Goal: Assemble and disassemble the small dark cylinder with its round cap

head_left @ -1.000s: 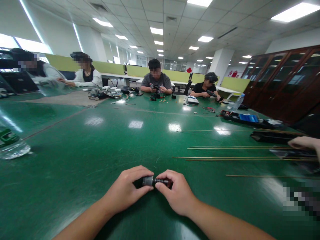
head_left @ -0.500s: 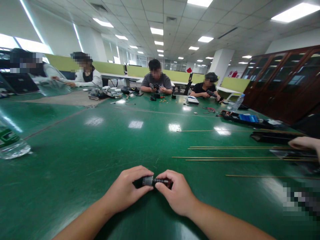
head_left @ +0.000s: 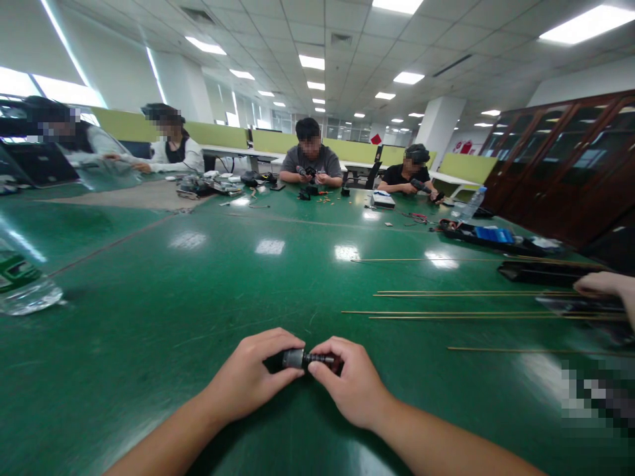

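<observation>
head view: the left hand (head_left: 258, 365) grips a small grey-and-black metal cylinder (head_left: 294, 358); just right of that hand, the right hand (head_left: 353, 378) has finger and thumb around a dark ribbed metal shaft (head_left: 316, 358). an off-line twist could make the shaft bind; a loosened pinch might let it drop onto the glossy green tabletop (head_left: 208, 297) and roll toward thin brass-coloured rods (head_left: 446, 313) beyond the right hand.

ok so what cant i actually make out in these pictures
All in the head view:
Grey cylindrical piece: left end, hidden by the left grip.
Ribbed shaft: what lies around its right end, shaded and partly covered by the right grip.
Clear bottle: left side, cut off by the left edge.
Lowest thin rod: right end, cut off by the right edge.
Yellowish bits: too small to identify.
Lower-right patch: pixelated.
</observation>
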Tool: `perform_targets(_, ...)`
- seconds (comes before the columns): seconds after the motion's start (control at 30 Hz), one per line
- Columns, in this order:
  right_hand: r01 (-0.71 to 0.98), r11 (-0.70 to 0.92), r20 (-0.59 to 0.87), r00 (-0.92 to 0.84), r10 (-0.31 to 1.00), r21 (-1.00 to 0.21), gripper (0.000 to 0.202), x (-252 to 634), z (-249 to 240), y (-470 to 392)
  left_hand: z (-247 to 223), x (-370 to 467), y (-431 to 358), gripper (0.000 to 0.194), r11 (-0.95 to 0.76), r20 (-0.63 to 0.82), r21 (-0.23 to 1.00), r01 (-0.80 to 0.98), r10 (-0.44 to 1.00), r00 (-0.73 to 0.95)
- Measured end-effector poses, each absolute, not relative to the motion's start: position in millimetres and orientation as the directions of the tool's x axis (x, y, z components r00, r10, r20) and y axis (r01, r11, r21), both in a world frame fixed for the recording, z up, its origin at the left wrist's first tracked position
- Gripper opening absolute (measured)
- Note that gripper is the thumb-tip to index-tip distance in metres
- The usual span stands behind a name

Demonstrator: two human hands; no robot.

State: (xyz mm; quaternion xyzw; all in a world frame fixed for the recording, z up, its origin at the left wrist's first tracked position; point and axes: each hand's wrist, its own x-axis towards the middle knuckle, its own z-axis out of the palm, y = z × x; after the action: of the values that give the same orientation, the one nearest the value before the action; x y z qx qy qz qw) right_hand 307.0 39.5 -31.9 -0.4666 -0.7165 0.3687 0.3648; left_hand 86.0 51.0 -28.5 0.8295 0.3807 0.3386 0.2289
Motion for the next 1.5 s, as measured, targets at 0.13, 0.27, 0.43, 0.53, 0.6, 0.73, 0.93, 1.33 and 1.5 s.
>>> perform_targets(0.13, 0.409, 0.298, 0.185, -0.294, 0.938, -0.862, 0.009, 307.0, -32.7, 39.8, -28.3, 86.0, 51.1, 0.024, -0.596, 0.380, 0.641, 0.484, 0.794, 0.474)
perform_targets(0.27, 0.412, 0.298, 0.185, -0.291, 0.939, -0.861, 0.009, 306.8, -33.1, 39.6, -27.6, 86.3, 51.5, 0.024, -0.602, 0.385, 0.634, 0.486, 0.790, 0.476)
perform_targets(0.43, 0.413, 0.302, 0.189, -0.293, 0.937, -0.859, 0.008, 306.8, -33.1, 39.5, -27.8, 85.9, 51.3, 0.024, -0.605, 0.391, 0.634, 0.482, 0.788, 0.476)
perform_targets(0.53, 0.413, 0.302, 0.190, -0.289, 0.938, -0.859, 0.008, 307.0, -33.9, 39.5, -28.6, 85.2, 50.8, 0.025, -0.604, 0.386, 0.629, 0.490, 0.789, 0.477)
perform_targets(0.6, 0.410, 0.301, 0.189, -0.290, 0.938, -0.861, 0.008, 307.3, -34.3, 39.6, -29.1, 84.8, 50.9, 0.025, -0.603, 0.385, 0.626, 0.494, 0.791, 0.476)
perform_targets(0.73, 0.404, 0.300, 0.186, -0.296, 0.937, -0.864, 0.009, 307.9, -34.7, 39.9, -29.3, 84.2, 51.7, 0.025, -0.599, 0.380, 0.626, 0.500, 0.794, 0.474)
perform_targets(0.93, 0.403, 0.296, 0.186, -0.290, 0.939, -0.866, 0.008, 307.9, -35.2, 40.0, -29.2, 83.3, 52.2, 0.025, -0.594, 0.374, 0.630, 0.501, 0.797, 0.475)
perform_targets(1.33, 0.396, 0.285, 0.178, -0.286, 0.942, -0.873, 0.008, 307.2, -35.6, 40.3, -30.5, 81.5, 52.2, 0.025, -0.598, 0.379, 0.625, 0.502, 0.794, 0.475)
perform_targets(1.5, 0.377, 0.271, 0.168, -0.284, 0.944, -0.886, 0.008, 306.9, -34.7, 41.3, -30.6, 81.8, 51.9, 0.025, -0.601, 0.384, 0.625, 0.499, 0.793, 0.474)
